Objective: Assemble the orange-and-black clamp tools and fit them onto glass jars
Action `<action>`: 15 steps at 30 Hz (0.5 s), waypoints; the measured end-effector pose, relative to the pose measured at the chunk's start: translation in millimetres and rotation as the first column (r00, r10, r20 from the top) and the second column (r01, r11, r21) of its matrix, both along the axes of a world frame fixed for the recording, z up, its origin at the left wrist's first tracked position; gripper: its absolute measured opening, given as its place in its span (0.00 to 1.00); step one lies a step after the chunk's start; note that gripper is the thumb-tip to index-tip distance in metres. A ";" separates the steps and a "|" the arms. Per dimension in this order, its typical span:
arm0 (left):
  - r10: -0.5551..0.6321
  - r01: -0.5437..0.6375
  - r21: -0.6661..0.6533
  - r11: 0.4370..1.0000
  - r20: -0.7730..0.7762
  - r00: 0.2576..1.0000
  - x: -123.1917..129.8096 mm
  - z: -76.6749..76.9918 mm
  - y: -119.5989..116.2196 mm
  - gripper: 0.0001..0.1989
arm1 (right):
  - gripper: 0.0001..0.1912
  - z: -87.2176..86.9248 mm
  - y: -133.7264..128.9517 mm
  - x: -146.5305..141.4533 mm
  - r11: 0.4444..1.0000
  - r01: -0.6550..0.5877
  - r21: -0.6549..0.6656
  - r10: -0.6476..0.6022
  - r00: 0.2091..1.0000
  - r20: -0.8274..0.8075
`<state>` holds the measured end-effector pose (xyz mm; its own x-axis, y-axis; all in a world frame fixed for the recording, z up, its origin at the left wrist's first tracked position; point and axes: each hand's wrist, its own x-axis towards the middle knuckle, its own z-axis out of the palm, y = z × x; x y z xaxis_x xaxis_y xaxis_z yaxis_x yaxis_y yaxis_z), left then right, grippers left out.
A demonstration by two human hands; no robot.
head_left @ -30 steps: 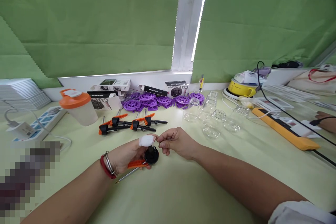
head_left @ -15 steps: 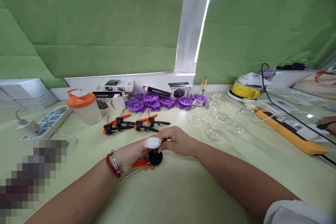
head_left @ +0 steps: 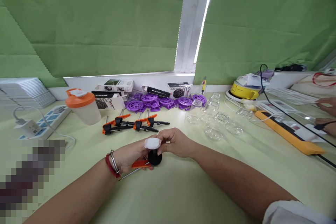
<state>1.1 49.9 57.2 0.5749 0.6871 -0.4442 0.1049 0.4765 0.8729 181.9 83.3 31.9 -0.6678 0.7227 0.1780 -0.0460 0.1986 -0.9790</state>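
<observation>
Loosening your left hand (head_left: 131, 156), curled round the orange-and-black tool (head_left: 155, 159) well short of the worktop's (head_left: 183, 189) far edge, could tilt it. Your right hand's (head_left: 178, 143) fingertips bunch beside it; whether they pinch it is unclear.

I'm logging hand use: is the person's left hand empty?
No, the left hand holds an orange-and-black part.

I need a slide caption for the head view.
Left hand holds an orange-and-black device, right hand at its round black part, similar devices and purple parts behind.
</observation>
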 end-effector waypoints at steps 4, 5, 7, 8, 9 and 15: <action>0.004 -0.004 -0.004 1.000 0.008 1.000 0.2 -1.2 -0.2 0.20 | 0.11 -3.5 -0.4 -0.9 1.000 -0.001 0.004 0.001 1.000 -0.026; 0.008 -0.008 -0.004 1.000 0.006 1.000 0.2 -1.4 -0.4 0.19 | 0.10 -3.8 -0.6 -0.9 1.000 0.000 0.014 0.000 1.000 -0.025; 0.012 -0.012 -0.005 1.000 0.001 1.000 0.0 -1.4 -0.8 0.19 | 0.11 -4.3 -0.8 -0.5 1.000 0.004 0.028 -0.003 1.000 -0.017; 0.014 -0.014 -0.006 1.000 0.000 1.000 0.0 -1.3 -0.9 0.19 | 0.11 -4.6 -0.9 -0.3 0.999 0.008 0.033 -0.007 1.000 -0.012; 0.017 -0.017 -0.009 1.000 -0.001 1.000 0.0 -1.0 -1.0 0.19 | 0.12 -5.1 -0.9 0.0 0.999 0.013 0.038 -0.013 1.000 -0.008; 0.037 -0.037 -0.025 0.999 -0.023 0.999 0.5 0.6 -1.1 0.20 | 0.13 -8.3 -0.4 0.1 1.000 0.011 -0.016 -0.011 1.000 -0.022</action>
